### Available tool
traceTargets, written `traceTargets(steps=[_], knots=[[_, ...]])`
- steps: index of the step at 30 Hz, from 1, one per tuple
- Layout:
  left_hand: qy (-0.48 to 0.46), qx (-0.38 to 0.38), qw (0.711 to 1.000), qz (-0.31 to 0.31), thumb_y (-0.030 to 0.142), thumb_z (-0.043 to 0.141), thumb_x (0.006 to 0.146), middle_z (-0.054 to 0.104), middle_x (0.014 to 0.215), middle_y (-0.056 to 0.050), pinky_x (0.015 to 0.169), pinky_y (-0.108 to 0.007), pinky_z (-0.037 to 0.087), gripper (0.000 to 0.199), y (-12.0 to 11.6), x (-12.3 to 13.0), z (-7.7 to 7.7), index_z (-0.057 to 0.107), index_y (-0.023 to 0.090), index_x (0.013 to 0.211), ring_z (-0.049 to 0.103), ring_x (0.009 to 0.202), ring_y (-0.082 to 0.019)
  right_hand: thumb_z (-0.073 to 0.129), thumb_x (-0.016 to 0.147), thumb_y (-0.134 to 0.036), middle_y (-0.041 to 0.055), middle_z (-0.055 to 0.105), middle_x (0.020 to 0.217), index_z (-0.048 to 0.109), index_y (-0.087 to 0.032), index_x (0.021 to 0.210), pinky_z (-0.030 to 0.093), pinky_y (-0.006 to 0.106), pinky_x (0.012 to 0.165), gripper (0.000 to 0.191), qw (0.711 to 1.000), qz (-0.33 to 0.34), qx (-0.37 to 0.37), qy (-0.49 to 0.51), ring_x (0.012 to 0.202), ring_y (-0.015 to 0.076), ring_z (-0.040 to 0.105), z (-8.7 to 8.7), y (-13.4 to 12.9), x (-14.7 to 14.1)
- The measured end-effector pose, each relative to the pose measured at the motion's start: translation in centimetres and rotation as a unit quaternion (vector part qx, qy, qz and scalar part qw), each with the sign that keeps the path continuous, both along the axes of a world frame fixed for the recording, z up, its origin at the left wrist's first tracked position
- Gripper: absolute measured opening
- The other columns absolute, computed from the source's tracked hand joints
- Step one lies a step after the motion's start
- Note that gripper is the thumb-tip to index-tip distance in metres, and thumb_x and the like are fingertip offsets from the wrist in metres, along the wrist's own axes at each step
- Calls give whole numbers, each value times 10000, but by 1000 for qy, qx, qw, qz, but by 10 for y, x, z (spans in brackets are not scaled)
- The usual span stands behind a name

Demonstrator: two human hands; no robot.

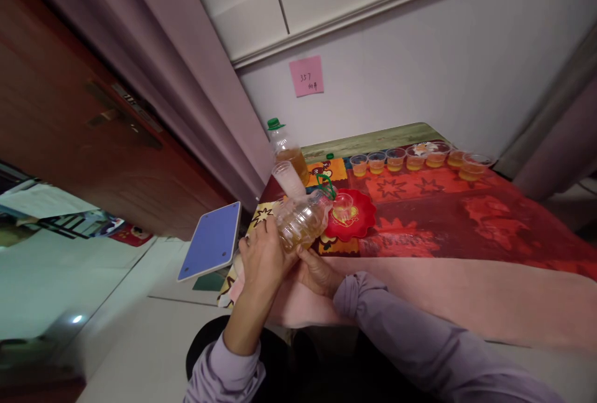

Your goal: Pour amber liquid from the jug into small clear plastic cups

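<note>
A large clear plastic bottle with a green handle ring at its neck lies tipped, its mouth pointing right. Some yellowish liquid shows low inside it. My left hand is wrapped around the bottle's base end. Under its lower side, my right hand is closed against the bottle. Just beyond the mouth, a clear plastic cup stands on a red scalloped plate. Whether liquid is flowing into the cup cannot be made out.
Behind stand a green-capped bottle of amber liquid and a stack of plastic cups. A loose green cap lies nearby. Several cups of yellow liquid line the table's far side. A blue stool is at left.
</note>
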State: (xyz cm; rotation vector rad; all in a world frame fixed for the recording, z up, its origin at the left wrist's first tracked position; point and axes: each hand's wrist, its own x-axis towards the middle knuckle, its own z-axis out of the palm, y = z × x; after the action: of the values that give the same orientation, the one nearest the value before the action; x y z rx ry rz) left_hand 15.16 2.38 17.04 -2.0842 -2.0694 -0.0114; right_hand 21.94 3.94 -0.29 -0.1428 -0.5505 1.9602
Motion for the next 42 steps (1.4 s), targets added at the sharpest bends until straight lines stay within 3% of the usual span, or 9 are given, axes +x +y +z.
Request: traceTargets(steps=[7, 18, 24, 33, 42], knots=[[1, -16, 1000, 6, 434, 748, 919, 733, 1380, -228, 1046, -551, 520, 641, 4, 6, 3, 562, 149, 1462, 689, 1317, -435, 886, 900, -665, 101, 698, 1578, 624, -323, 1497, 534, 619, 1227, 736, 1000, 0, 20, 9, 1446, 331, 656, 5, 1, 2], [19, -24, 1000, 2, 435, 747, 905, 735, 1366, -241, 1020, -532, 527, 592, 5, 4, 3, 589, 141, 1395, 691, 1306, -428, 860, 909, -709, 118, 735, 1512, 635, -311, 1475, 563, 629, 1174, 728, 1000, 22, 14, 0, 1450, 347, 651, -9, 3, -2], [9, -9, 1000, -19, 414, 772, 878, 730, 1402, -237, 1008, -518, 524, 642, 7, 1, -1, 565, 164, 1432, 690, 1297, -416, 841, 926, -710, 116, 723, 1530, 623, -318, 1503, 560, 623, 1182, 731, 1000, 11, 20, -1, 1470, 342, 632, -8, 3, -2], [13, -39, 999, 0, 396, 780, 892, 706, 1433, -258, 1060, -549, 515, 743, 6, 10, 8, 519, 129, 1534, 672, 1358, -437, 855, 910, -730, 105, 737, 1516, 653, -320, 1484, 553, 597, 1195, 733, 1000, 15, 23, 5, 1455, 329, 646, -4, 2, -1], [24, -29, 999, 2, 436, 786, 883, 716, 1407, -251, 1051, -558, 516, 775, 9, 9, 3, 512, 148, 1548, 678, 1324, -440, 851, 925, -714, 86, 748, 1498, 679, -322, 1456, 541, 584, 1214, 681, 999, 14, 24, 16, 1459, 321, 642, -5, 3, -3]])
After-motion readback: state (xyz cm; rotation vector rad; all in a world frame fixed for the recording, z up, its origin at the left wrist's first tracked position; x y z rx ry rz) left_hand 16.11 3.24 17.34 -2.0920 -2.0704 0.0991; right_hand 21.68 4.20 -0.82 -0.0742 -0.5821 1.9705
